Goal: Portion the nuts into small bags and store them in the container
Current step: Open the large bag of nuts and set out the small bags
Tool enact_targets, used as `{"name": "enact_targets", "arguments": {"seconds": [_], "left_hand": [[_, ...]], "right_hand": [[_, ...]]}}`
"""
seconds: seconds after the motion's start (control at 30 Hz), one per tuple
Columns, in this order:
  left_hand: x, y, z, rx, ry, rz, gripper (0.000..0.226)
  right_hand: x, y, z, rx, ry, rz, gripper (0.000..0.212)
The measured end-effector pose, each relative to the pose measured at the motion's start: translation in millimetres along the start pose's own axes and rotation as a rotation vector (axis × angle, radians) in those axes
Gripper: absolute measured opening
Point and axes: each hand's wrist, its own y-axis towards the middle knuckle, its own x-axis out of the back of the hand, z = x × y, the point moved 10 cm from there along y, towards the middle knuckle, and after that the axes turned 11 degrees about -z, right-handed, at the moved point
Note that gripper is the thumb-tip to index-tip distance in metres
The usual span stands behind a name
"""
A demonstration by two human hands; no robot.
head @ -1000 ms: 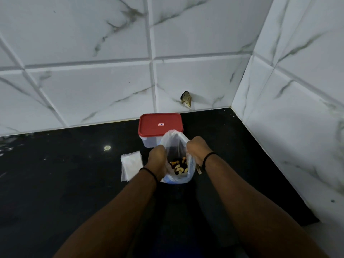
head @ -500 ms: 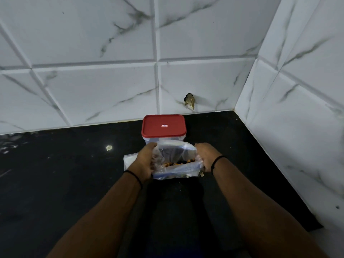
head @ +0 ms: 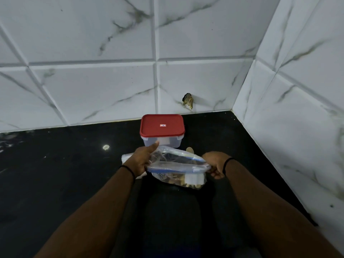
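Observation:
A clear zip bag (head: 176, 165) with a blue seal strip holds nuts (head: 188, 184) at its lower end and is stretched sideways between my hands. My left hand (head: 142, 159) grips its left edge, thumb pointing up. My right hand (head: 216, 164) pinches its right edge. Just behind the bag stands a clear container with a red lid (head: 162, 125), closed. A stack of small empty bags (head: 128, 159) lies partly hidden under my left hand.
The black countertop (head: 55, 174) meets white marble tiled walls at the back and right. A small pale object (head: 190, 150) peeks out behind the bag. A bright light reflection (head: 105, 147) shows on the counter. A chipped hole (head: 188, 100) marks the back wall.
The bag was upright and held open showing the nuts; my hands have pulled its mouth flat and tipped it sideways, stretched wide between them.

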Motion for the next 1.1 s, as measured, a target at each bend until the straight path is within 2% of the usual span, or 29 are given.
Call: {"name": "enact_targets", "arguments": {"seconds": [0.1,0.17,0.23,0.27,0.37,0.43,0.53,0.6,0.7,0.77,0.83,0.9,0.97,1.03,1.1], "left_hand": [[-4.3,-3.0,-21.6,-0.19,0.172,-0.054,0.046],[-13.8,-5.9,-32.2,-0.288,0.26,-0.049,0.041],[-23.4,-9.4,-41.5,-0.36,0.324,-0.041,0.039],[-28.9,-10.4,-45.8,-0.395,0.344,-0.029,0.039],[-44.1,-12.1,-56.3,-0.467,0.362,-0.007,0.04],[-40.8,-10.0,-61.0,-0.482,0.316,-0.083,0.041],[-22.4,-1.2,-56.3,-0.463,0.195,-0.2,0.061],[-7.0,6.3,-45.2,-0.445,0.124,-0.261,0.071],[25.0,-1.4,-42.8,-0.472,0.23,-0.546,0.077],[40.0,-31.1,-50.1,-0.555,0.248,-0.736,0.064],[38.2,-58.5,-47.4,-0.581,0.227,-0.764,0.05],[22.8,-61.4,-31.3,-0.525,0.373,-0.68,0.055],[-7.2,-53.3,-3.4,-0.358,0.462,-0.422,0.055],[-40.3,-56.6,32.2,-0.055,0.379,-0.135,0.041],[-66.0,-65.4,51.7,0.152,0.184,0.003,0.026]], "right_hand": [[2.1,-2.7,11.1,0.193,-0.314,0.039,0.025],[10.0,-4.2,25.6,0.335,-0.526,-0.086,0.026],[19.6,-8.9,50.9,0.495,-0.497,-0.252,0.018],[19.6,-15.1,66.8,0.59,-0.423,-0.285,0.022],[-1.1,-41.2,100.8,0.739,-0.25,-0.159,0.036],[-16.1,-53.5,114.0,0.819,-0.265,-0.112,0.042],[-27.2,-54.3,115.6,0.831,-0.238,-0.1,0.048],[-31.6,-56.7,115.0,0.847,-0.229,-0.084,0.045],[-25.3,-55.7,119.5,0.876,-0.241,-0.228,0.026],[-9.7,-49.3,118.5,0.792,-0.159,-0.361,0.021],[4.2,-41.4,111.6,0.67,-0.06,-0.441,0.021],[12.0,-29.2,99.8,0.538,0.004,-0.458,0.024],[15.2,-16.5,87.2,0.437,0.07,-0.441,0.027],[16.6,-11.5,80.8,0.391,0.1,-0.416,0.032],[18.6,-13.8,82.6,0.405,0.077,-0.409,0.033]]}}
